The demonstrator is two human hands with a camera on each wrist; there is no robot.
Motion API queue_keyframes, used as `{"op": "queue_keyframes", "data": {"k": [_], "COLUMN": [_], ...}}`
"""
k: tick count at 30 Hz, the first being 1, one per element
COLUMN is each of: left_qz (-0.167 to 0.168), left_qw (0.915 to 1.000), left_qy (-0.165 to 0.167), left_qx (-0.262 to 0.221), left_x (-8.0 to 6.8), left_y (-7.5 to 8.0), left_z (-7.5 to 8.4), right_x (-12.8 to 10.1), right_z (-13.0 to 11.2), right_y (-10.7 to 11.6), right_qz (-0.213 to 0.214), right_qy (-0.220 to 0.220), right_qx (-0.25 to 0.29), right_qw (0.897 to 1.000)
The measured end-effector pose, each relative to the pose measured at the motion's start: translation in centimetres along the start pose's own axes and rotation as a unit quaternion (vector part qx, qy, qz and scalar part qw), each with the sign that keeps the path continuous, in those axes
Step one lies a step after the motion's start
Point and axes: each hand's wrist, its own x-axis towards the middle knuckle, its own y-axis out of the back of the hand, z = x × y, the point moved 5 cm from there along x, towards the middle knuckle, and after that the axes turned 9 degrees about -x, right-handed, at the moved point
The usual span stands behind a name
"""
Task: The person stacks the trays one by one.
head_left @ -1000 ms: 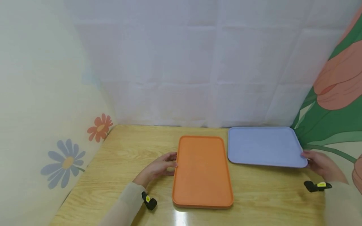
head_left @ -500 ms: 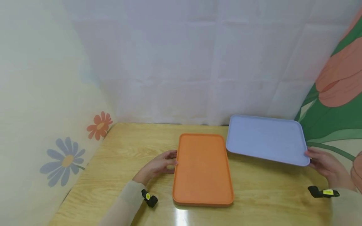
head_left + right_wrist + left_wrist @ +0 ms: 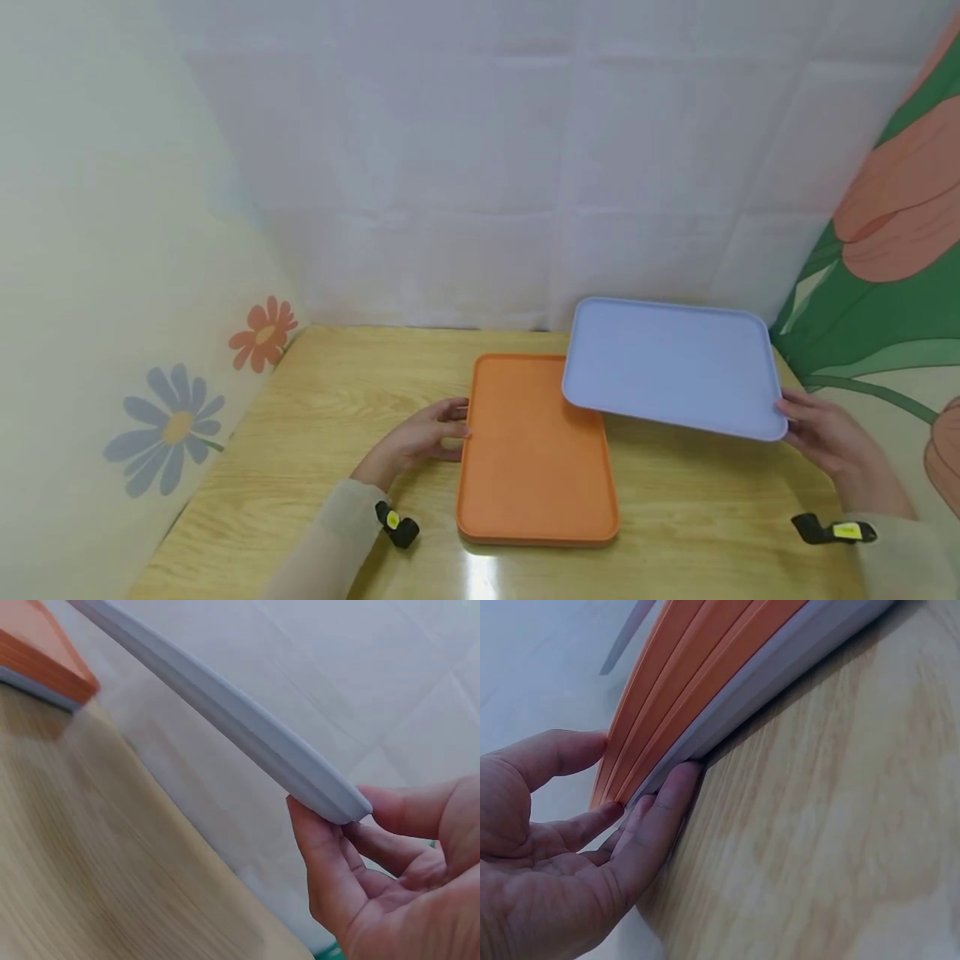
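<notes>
A stack of orange trays (image 3: pixel 536 467) lies lengthwise on the table. In the left wrist view, a pale blue-grey tray (image 3: pixel 754 682) shows beneath the orange ones. My left hand (image 3: pixel 420 437) rests its fingertips and thumb against the stack's left side. My right hand (image 3: pixel 825 433) pinches a light blue tray (image 3: pixel 675 367) at its near right corner, thumb on top and fingers below. That tray is raised off the table and tilted, and its left end overlaps the far right corner of the orange stack in the head view.
The wooden table (image 3: pixel 337 383) ends at a white cloth backdrop (image 3: pixel 420 183). On the left is a pale wall panel with painted flowers (image 3: pixel 178 427); on the right, one with large tulips (image 3: pixel 900 217). Each wrist carries a small black camera (image 3: pixel 832 529).
The light blue tray has been lifted off the table at the back right, tilted, and carried left over the stack's corner by my right hand. My left hand has stayed put.
</notes>
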Motion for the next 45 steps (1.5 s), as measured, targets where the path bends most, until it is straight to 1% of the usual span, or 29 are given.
{"op": "queue_keyframes", "data": {"k": [2, 7, 15, 20, 22, 25, 29, 31, 32, 37, 42, 45], "left_qz": [0.002, 0.003, 0.021, 0.041, 0.047, 0.055, 0.066, 0.067, 0.066, 0.058, 0.055, 0.054], "left_qw": [1.0000, 1.0000, 0.9998, 0.9991, 0.9989, 0.9977, 0.9927, 0.9907, 0.9906, 0.9934, 0.9956, 0.9958], "left_qy": [-0.001, -0.004, -0.003, -0.007, -0.010, -0.022, -0.048, -0.056, -0.057, -0.060, -0.071, -0.073], "left_qx": [-0.003, -0.005, -0.004, -0.005, 0.004, 0.033, 0.089, 0.105, 0.105, 0.079, 0.026, 0.007], "left_x": [0.0, 0.0, -0.3, -0.5, -0.6, -0.7, -1.1, -1.3, -1.4, -1.7, -1.6, -1.6], "left_y": [0.0, -0.2, -0.4, -0.6, -0.6, -0.8, -1.2, -1.4, -1.5, -1.7, -1.8, -1.9], "left_z": [0.0, 0.2, 0.6, 1.0, 1.2, 1.8, 3.0, 3.6, 3.8, 4.3, 4.4, 4.5], "right_x": [0.1, 0.1, 0.6, 0.8, 0.8, 0.9, 1.1, 1.2, 1.3, 1.7, 2.2, 2.5], "right_z": [0.1, 0.4, 1.4, 2.2, 2.4, 2.6, 2.7, 2.8, 2.8, 3.0, 3.2, 3.2], "right_y": [-0.6, -1.8, -3.5, -4.4, -4.9, -5.8, -6.6, -6.9, -7.1, -8.0, -8.9, -9.4], "right_qz": [0.017, 0.030, 0.027, 0.060, 0.064, 0.065, 0.079, 0.087, 0.089, 0.088, 0.073, 0.067], "right_qy": [-0.002, 0.001, -0.005, -0.023, -0.030, -0.035, -0.042, -0.045, -0.046, -0.048, -0.043, -0.039], "right_qx": [-0.005, -0.019, -0.032, -0.062, -0.072, -0.077, -0.081, -0.084, -0.086, -0.090, -0.084, -0.080], "right_qw": [1.000, 0.999, 0.999, 0.996, 0.995, 0.994, 0.993, 0.992, 0.991, 0.991, 0.993, 0.994]}}
